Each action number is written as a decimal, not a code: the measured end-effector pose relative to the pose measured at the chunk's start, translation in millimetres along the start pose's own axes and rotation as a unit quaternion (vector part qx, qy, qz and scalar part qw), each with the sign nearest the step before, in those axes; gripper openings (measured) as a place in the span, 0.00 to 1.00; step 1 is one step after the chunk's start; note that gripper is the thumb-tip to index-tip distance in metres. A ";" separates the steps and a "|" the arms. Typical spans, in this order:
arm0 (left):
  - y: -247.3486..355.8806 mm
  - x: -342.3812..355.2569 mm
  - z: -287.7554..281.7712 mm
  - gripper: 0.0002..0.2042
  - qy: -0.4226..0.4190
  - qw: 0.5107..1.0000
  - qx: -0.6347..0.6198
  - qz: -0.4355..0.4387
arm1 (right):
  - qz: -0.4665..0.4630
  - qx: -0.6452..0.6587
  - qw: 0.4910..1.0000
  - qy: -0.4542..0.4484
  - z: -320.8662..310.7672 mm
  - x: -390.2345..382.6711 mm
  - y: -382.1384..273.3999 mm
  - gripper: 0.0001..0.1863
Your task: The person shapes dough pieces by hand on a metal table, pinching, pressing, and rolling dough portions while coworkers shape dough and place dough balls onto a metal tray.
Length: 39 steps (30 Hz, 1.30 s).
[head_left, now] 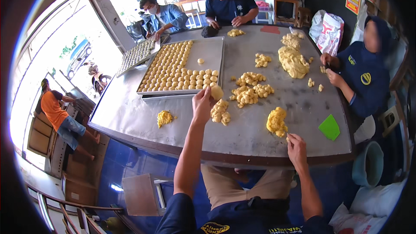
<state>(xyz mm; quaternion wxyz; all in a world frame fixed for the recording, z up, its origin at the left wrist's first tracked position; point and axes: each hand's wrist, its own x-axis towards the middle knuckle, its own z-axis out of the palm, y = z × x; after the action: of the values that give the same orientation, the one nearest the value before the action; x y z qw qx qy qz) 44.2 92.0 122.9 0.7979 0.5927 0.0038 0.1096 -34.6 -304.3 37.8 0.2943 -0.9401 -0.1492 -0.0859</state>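
Observation:
My left hand is raised over the table near the tray's front corner. Its fingers pinch a flattened round of pale dough. Low at the table's front edge, my right hand is closed, fingertips together; what they hold, if anything, is too small to name. Just beyond it lies a crumbly yellow mound. Small pale dough pieces are heaped beside my left hand, with more dough piles behind. A metal tray holds rows of round dough balls.
A big dough lump and green scraper lie to the right. A smaller yellow heap sits left. Co-workers stand across the table; another person handles dough at right. A second tray adjoins the first.

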 end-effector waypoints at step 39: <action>-101.8 -133.5 79.1 0.13 -0.086 0.949 0.303 -0.019 | 0.033 0.347 0.937 -0.042 37.3 38.6 -94.6 0.16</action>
<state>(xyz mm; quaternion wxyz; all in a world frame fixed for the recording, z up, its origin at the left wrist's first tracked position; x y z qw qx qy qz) -58.1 -34.6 33.5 0.5804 0.8133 -0.0204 0.0363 -26.9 -199.9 67.1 0.5980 -0.7869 -0.1511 0.0202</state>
